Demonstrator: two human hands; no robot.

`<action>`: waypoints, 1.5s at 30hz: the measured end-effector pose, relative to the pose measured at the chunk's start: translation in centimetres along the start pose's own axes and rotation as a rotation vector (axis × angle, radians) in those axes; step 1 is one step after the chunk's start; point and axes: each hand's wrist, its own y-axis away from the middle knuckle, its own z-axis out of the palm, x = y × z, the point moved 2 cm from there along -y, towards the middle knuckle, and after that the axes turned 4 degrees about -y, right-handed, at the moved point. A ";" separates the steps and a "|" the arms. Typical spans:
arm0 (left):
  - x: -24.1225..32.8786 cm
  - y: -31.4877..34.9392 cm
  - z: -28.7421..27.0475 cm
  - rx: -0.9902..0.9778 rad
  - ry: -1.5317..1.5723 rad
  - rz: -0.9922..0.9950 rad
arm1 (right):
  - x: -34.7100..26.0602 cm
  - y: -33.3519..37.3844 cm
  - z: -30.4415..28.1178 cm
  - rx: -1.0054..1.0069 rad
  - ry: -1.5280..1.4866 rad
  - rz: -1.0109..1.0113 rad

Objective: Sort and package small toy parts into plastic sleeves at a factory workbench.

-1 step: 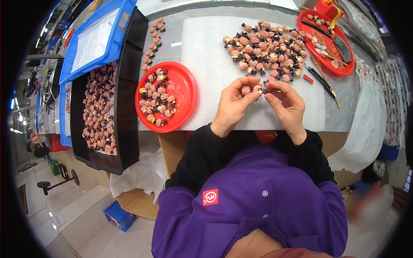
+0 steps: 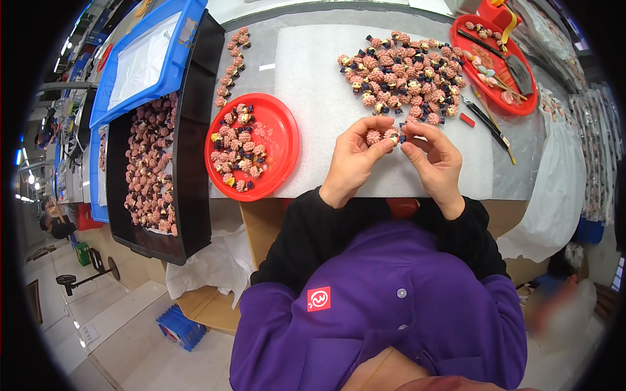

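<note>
My left hand (image 2: pixel 357 155) pinches a small figurine (image 2: pixel 374 137) with pink curly hair and a dark body between thumb and fingers. Facing it, my right hand (image 2: pixel 435 156) has its thumb and forefinger closed at the figurine's dark end, so both hands grip the same piece. They hover over the white foam mat (image 2: pixel 306 130), just in front of a large pile of similar figurines (image 2: pixel 407 75). The fingertips partly cover the held piece, and its face cannot be made out.
At left, a red round tray (image 2: pixel 283 140) holds more figurines; a row of them (image 2: pixel 233 65) lies behind it. Beyond stands a black bin (image 2: pixel 195 163) full of figurines, beside a blue crate (image 2: pixel 153 72). On the right lie a craft knife (image 2: pixel 486 122), a red cap (image 2: pixel 467 120) and another red tray (image 2: pixel 521 104) with tools.
</note>
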 end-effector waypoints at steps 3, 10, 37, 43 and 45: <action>0.0 0.0 -0.1 -0.013 0.000 -0.034 | 0.4 0.0 -0.3 -0.033 0.021 -0.005; 0.9 -0.1 0.3 -0.047 0.353 -0.237 | -0.4 -1.5 -2.0 -0.059 -0.001 0.138; -1.8 -1.3 5.7 -0.029 -0.019 -0.206 | -6.0 -0.5 -4.3 -0.395 0.965 -0.245; -2.0 -2.3 10.5 -0.087 -0.080 -0.019 | -9.7 -3.0 -14.6 -0.346 1.111 -0.435; -2.3 -2.4 10.2 -0.052 -0.160 0.067 | -11.1 -4.3 -20.8 -0.183 1.177 -0.332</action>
